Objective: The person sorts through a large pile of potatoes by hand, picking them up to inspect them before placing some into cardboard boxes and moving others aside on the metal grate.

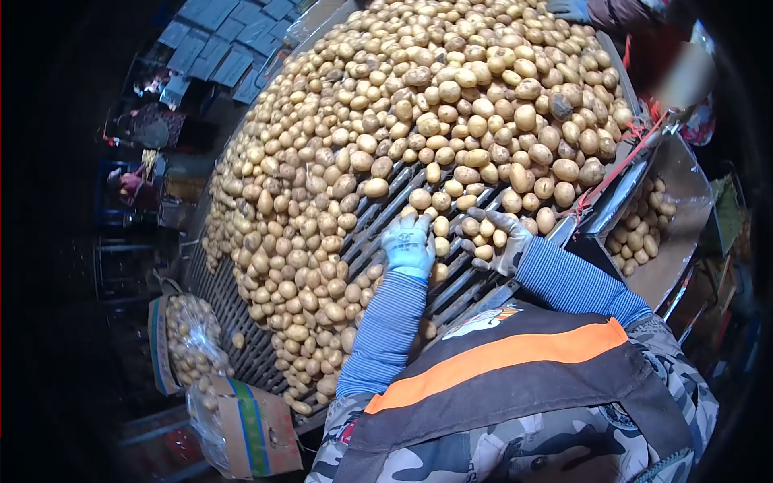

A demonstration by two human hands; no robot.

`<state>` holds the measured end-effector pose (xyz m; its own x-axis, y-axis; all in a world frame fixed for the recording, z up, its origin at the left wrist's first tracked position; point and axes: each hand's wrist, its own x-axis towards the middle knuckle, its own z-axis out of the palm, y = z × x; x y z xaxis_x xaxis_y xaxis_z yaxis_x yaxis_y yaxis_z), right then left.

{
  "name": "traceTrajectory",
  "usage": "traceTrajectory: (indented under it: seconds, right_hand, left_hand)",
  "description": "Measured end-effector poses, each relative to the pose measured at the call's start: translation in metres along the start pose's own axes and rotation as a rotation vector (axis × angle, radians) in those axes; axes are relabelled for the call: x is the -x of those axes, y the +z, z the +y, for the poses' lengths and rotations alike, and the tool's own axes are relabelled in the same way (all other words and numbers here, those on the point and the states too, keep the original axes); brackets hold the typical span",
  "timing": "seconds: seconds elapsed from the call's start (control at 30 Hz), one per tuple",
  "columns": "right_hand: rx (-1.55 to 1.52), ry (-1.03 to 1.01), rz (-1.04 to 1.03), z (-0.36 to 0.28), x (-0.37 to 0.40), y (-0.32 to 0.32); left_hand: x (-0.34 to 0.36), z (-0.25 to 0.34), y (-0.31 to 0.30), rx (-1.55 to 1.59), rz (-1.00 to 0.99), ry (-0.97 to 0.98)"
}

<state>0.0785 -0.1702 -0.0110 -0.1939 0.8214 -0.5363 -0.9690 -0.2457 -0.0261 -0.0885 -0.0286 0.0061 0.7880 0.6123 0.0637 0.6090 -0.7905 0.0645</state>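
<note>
A large heap of potatoes (483,105) covers a slatted metal rack (378,211), whose dark bars show in front of me. My left hand (409,244), in a pale blue glove, lies back-up over the bars with its fingers stretched forward against the nearest potatoes. Whether anything is under its palm is hidden. To the right, my right hand (510,245) wears a dirty greyish glove. Its fingers and thumb curl around several small potatoes (485,229) at the near edge of the heap.
An open carton (672,241) with potatoes stands at the right, beside a red strap (616,173). Bagged, boxed potatoes (241,427) sit lower left. Another person's gloved hand (570,10) reaches in at top right. Stacked boxes (213,60) and people are at the far left.
</note>
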Motion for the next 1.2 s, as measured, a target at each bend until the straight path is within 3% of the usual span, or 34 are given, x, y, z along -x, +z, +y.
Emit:
traceTrajectory:
  seconds: [0.1,0.13,0.17,0.23,0.27,0.3,0.4,0.43,0.5,0.53,0.57,0.63,0.73,0.83,0.9,1.03,1.2]
  right_hand:
    - [0.027,-0.063,-0.133,0.004,-0.003,-0.011]
    - [0.054,-0.11,-0.09,0.008,-0.01,-0.013]
    - [0.078,-0.074,-0.105,0.005,-0.008,-0.011]
    - [0.129,0.008,-0.132,0.001,0.0,-0.006]
    - [0.126,0.035,-0.251,-0.002,-0.004,-0.011]
    - [0.14,-0.01,-0.268,-0.001,-0.005,-0.013]
    - [0.059,0.015,-0.366,-0.005,0.0,-0.007]
    - [0.021,0.041,-0.446,-0.006,-0.004,-0.015]
    - [-0.059,-0.087,-0.331,-0.001,-0.005,-0.004]
    - [-0.165,0.017,-0.507,-0.007,-0.006,-0.01]
    - [-0.242,0.026,-0.556,-0.008,-0.008,-0.009]
    - [-0.426,-0.044,-0.355,-0.002,-0.011,-0.007]
    - [-0.32,-0.075,-0.358,0.0,-0.02,-0.025]
    - [-0.239,-0.018,-0.331,-0.007,-0.012,-0.016]
    - [-0.231,-0.007,-0.311,-0.006,-0.016,-0.02]
    - [-0.169,-0.025,-0.286,-0.009,-0.007,-0.011]
    - [-0.153,-0.01,-0.234,0.003,-0.02,-0.031]
  left_hand:
    - [-0.018,0.008,0.014,-0.3,-0.073,0.015]
    - [-0.025,0.008,0.017,-0.332,-0.07,-0.063]
    - [-0.039,0.011,-0.003,-0.332,-0.178,-0.085]
    - [-0.05,-0.002,0.0,-0.295,-0.149,0.057]
    - [-0.053,-0.004,0.0,-0.3,-0.138,0.096]
    - [-0.05,-0.01,0.011,-0.325,-0.019,0.157]
    - [-0.043,-0.013,0.008,-0.159,-0.044,0.088]
    - [-0.037,-0.016,0.002,-0.01,0.047,0.084]
    - [-0.027,-0.008,-0.015,0.181,0.246,0.093]
    - [-0.023,-0.002,-0.023,0.172,0.186,0.188]
    - [-0.025,0.013,-0.033,0.219,0.157,0.225]
    - [-0.027,0.044,-0.052,0.315,0.094,0.296]
    - [-0.039,0.049,-0.049,0.534,0.159,0.266]
    - [-0.073,0.006,-0.026,0.321,0.311,0.099]
    - [-0.095,-0.029,0.003,0.187,0.113,0.088]
    - [-0.137,-0.032,0.039,-0.081,0.024,0.001]
    - [-0.156,-0.027,0.033,-0.218,-0.05,-0.06]
